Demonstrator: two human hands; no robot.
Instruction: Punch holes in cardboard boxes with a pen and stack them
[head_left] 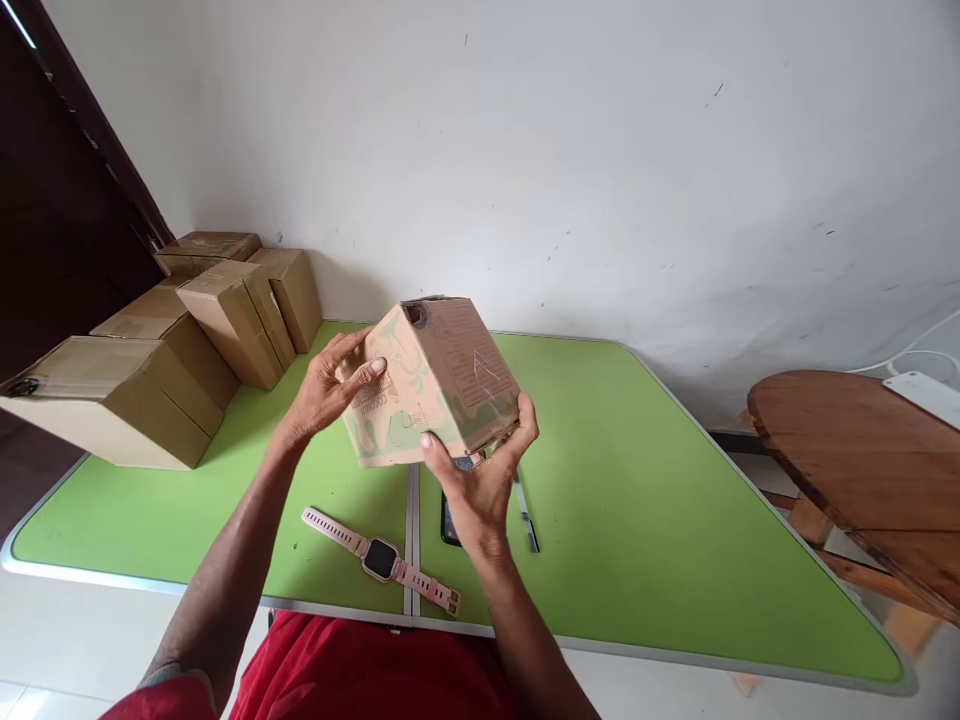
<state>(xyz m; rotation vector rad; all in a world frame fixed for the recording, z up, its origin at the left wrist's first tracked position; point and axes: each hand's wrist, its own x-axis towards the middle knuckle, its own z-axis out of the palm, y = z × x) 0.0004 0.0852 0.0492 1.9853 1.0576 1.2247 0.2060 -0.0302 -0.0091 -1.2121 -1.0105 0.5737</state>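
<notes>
A cardboard box (409, 385) with green print and the word "coconut" is held tilted above the table between both hands. My left hand (334, 385) grips its left side, thumb on the printed face. From below, my right hand (480, 480) holds the lower right corner, thumb on the front face. The box's top corner has a dark hole. Beneath it lie a phone (449, 525), partly hidden by my right hand, and a slim grey tool with a dark end (528, 525), whose kind I cannot make out. A pink-strapped smartwatch (381, 559) lies near the front edge.
Several cardboard boxes (157, 400) are grouped at the left end of the green table (637, 530). A white wall rises behind it. To the right stands a brown wooden table (862, 440) with a white power strip (926, 395).
</notes>
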